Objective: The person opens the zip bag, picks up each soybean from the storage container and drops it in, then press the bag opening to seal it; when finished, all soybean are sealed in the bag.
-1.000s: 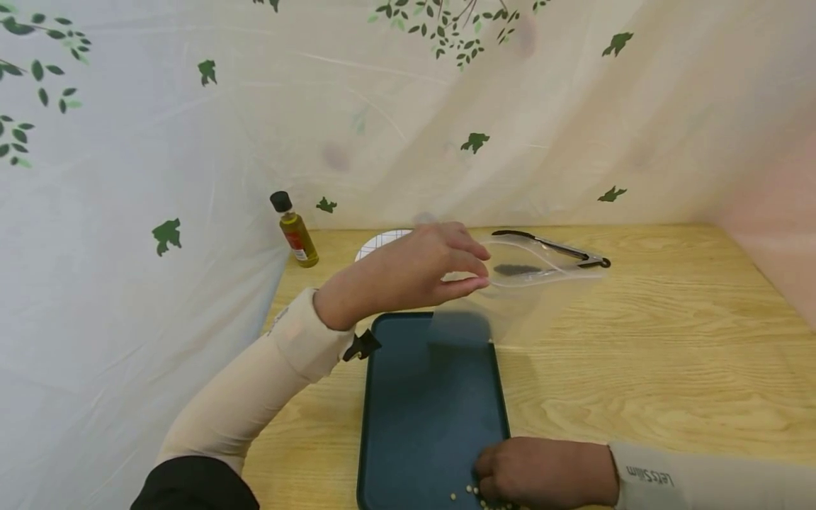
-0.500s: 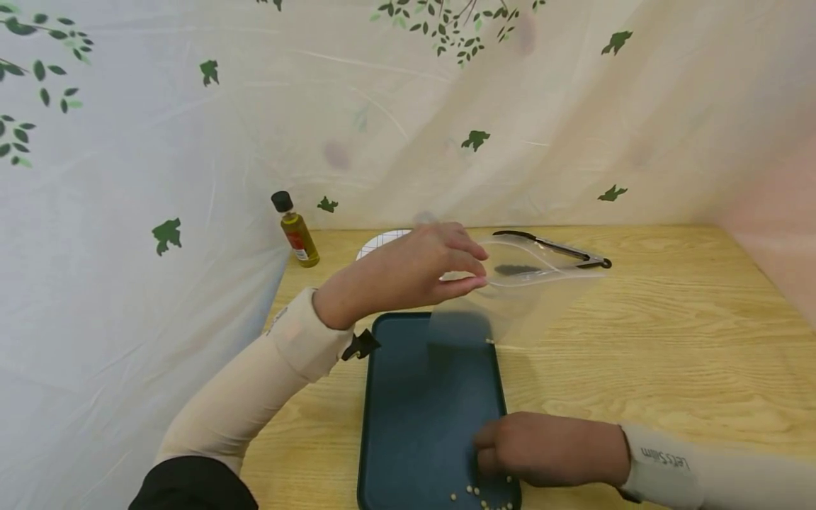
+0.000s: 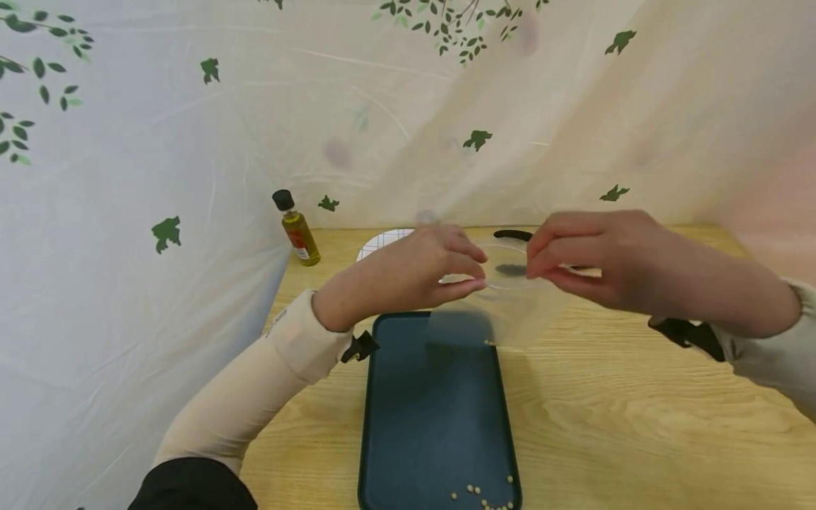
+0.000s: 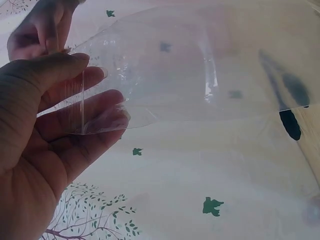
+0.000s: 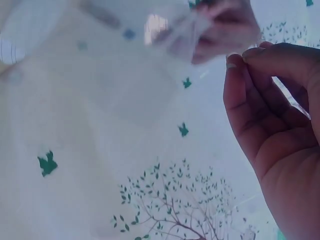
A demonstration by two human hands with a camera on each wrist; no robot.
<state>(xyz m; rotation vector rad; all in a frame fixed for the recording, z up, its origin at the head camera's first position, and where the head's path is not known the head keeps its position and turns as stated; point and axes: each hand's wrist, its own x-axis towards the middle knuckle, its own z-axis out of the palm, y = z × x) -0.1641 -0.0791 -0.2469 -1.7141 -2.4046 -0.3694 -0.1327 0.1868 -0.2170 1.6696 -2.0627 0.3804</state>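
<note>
Up from the tray's (image 3: 440,397) near end, where the beans (image 3: 484,496) lie, the right hand (image 3: 586,258) has risen to the clear bag (image 3: 510,297) and now pinches its rim opposite the left hand (image 3: 414,273), which keeps its pinch. Bag hangs above the tray's far end, mid-tabletop (image 3: 637,397). Left wrist view alone shows the rim's ribbed strip between thumb and fingers (image 4: 95,107). Bottle (image 3: 296,230) stands at the far left corner, label unreadable.

Head view high, forward-down — wrist views close, upward, sharing the clear bag (image 3: 510,283).
</note>
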